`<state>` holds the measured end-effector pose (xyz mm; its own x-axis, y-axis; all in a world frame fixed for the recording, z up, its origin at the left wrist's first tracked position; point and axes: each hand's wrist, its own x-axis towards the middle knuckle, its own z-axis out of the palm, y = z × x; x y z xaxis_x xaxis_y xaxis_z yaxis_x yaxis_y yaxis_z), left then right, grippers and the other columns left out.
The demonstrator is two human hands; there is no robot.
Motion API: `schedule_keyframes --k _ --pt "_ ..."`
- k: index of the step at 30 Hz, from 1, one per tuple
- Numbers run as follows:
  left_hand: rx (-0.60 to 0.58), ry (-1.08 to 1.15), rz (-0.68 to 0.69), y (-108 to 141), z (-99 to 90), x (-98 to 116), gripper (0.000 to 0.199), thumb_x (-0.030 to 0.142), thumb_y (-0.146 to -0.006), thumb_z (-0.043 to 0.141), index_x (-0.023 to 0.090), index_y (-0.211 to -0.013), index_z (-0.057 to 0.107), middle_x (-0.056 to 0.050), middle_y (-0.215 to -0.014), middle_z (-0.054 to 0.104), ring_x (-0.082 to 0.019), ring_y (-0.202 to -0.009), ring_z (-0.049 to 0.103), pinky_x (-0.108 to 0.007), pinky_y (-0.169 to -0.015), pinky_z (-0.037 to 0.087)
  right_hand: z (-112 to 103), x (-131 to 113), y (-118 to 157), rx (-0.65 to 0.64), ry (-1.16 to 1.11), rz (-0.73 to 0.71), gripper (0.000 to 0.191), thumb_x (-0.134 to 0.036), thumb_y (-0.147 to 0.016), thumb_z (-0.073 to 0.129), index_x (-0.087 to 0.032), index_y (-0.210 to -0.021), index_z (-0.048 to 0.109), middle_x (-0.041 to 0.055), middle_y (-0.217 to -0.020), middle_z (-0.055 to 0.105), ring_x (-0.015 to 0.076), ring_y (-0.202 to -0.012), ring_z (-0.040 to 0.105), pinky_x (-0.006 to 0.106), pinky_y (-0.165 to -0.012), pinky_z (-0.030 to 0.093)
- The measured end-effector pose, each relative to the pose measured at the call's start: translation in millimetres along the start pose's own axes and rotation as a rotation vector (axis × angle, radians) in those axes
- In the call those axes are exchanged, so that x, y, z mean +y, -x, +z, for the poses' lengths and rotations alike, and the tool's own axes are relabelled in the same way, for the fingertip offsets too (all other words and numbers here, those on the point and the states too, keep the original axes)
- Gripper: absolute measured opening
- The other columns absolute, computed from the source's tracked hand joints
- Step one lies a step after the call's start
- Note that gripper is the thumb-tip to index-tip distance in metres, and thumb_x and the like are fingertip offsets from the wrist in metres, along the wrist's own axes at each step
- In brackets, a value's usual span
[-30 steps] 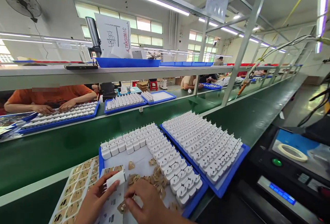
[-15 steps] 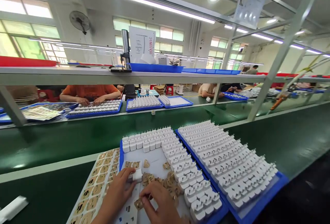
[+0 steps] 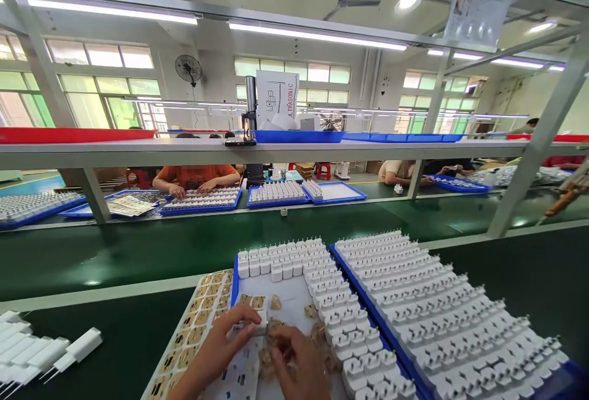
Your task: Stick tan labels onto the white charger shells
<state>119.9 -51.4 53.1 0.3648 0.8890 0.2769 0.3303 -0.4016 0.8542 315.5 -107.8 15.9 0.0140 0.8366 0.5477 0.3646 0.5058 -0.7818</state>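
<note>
My left hand [image 3: 230,338] pinches a small white plug housing [image 3: 262,321] over the near blue-rimmed tray. Close beside it on the right, my right hand [image 3: 297,357] has thumb and fingertips together; what they hold is too small to make out. Loose tan film pieces [image 3: 317,332] lie around and beneath my hands. White plug housings with metal pins [image 3: 338,308] stand in rows along the back and right of this tray. A sheet of tan stickers [image 3: 196,320] lies on the left, partly under my left forearm.
A second blue tray [image 3: 400,357] full of white plugs sits to the right. White parts with wires [image 3: 46,351] lie at the far left. Beyond the green belt [image 3: 184,240], a person in an orange shirt [image 3: 193,176] works at a tray. A metal shelf [image 3: 294,153] spans ahead.
The view has turned left, bringing more white wired parts into sight. My right hand has moved up closer to the white housing in my left hand.
</note>
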Motion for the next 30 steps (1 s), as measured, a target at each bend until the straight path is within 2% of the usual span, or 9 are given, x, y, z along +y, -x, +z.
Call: schedule_keyframes --k 4,9,20,24,27,30 --pt "-0.119 0.081 0.146 6.7 14.9 6.9 0.049 0.068 -0.081 0.059 0.021 -0.091 0.069 -0.010 -0.100 0.068 -0.028 -0.101 0.062 -0.037 -0.093 0.047 0.8 8.5 -2.6 0.104 -0.010 0.126 0.035 -0.053 -0.093 0.052 -0.024 -0.105 0.067 0.0060 -0.085 0.073 0.0185 -0.069 0.068 0.027 -0.062 0.055" --pt "-0.119 0.075 0.102 11.0 28.7 3.0 0.033 0.052 -0.087 0.061 0.020 -0.086 0.066 -0.010 -0.099 0.068 -0.025 -0.098 0.062 -0.035 -0.093 0.047 1.3 10.3 -3.0 0.088 0.021 0.143 0.045 -0.061 -0.093 0.046 -0.023 -0.103 0.067 0.0076 -0.085 0.073 0.0200 -0.074 0.070 0.028 -0.065 0.055" --pt "-0.068 0.044 0.052 5.3 18.9 6.3 0.031 0.049 -0.088 0.060 0.019 -0.081 0.066 -0.010 -0.096 0.070 -0.025 -0.094 0.065 -0.034 -0.087 0.048 -0.2 8.1 -0.7 0.025 0.050 0.196 0.033 -0.049 -0.091 0.052 -0.024 -0.108 0.065 0.0085 -0.097 0.074 0.0200 -0.075 0.069 0.030 -0.066 0.056" --pt "-0.056 0.059 0.056 5.3 17.0 7.0 0.029 0.047 -0.089 0.059 0.019 -0.080 0.064 -0.009 -0.092 0.070 -0.023 -0.091 0.065 -0.032 -0.084 0.049 -5.9 5.8 -2.7 0.041 0.069 0.171 0.030 -0.042 -0.090 0.055 -0.024 -0.112 0.065 0.0059 -0.087 0.071 0.0194 -0.071 0.068 0.029 -0.064 0.057" --pt "0.017 0.069 0.033 4.7 13.2 4.2 0.030 0.047 -0.089 0.058 0.019 -0.081 0.064 -0.009 -0.093 0.070 -0.024 -0.091 0.065 -0.033 -0.085 0.049 -12.3 -1.1 -5.7 0.005 0.084 0.146 0.029 -0.037 -0.090 0.056 -0.023 -0.116 0.063 0.0031 -0.080 0.069 0.0176 -0.065 0.066 0.027 -0.062 0.057" --pt "0.132 0.047 -0.011 1.9 9.4 -5.2 0.030 0.048 -0.090 0.057 0.020 -0.089 0.067 -0.010 -0.097 0.071 -0.025 -0.095 0.065 -0.036 -0.087 0.049 -15.9 -12.2 -7.9 -0.095 0.064 0.085 0.026 -0.032 -0.093 0.052 -0.023 -0.116 0.062 0.0065 -0.097 0.070 0.0166 -0.074 0.068 0.026 -0.066 0.058"
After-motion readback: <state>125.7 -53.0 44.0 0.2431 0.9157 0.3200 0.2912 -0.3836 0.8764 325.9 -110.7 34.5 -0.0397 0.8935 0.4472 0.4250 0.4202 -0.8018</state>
